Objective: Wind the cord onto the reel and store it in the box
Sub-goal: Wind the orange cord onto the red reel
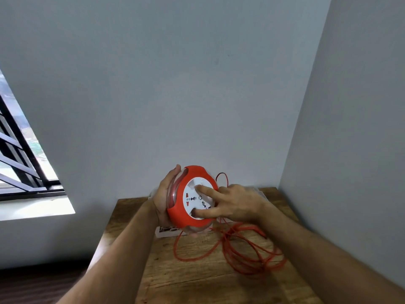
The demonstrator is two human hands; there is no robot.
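Table [192, 281], wooden | cord [242, 254] mostly loose, looped at its right | reel [192, 194] held above far edge; winding looks early | left hand [163, 194] grips its rim | right hand [233, 205] spread, forefinger and thumb pressing the white face; next: steady turns, slack feeding untangled | box [166, 230] clear, largely hidden behind reel.

Reel [194, 171]: smooth, semi-gloss orange-red plastic housing, glossy white plastic socket face [191, 200], clear plastic rear shell. At 4 o'clock from it you see the cord [241, 255] in matt orange sheathing. Table [186, 279] before you: rough-grained, knotty brown wood. At 9 o'clock, window bars [20, 137] of dark, matt-looking metal.
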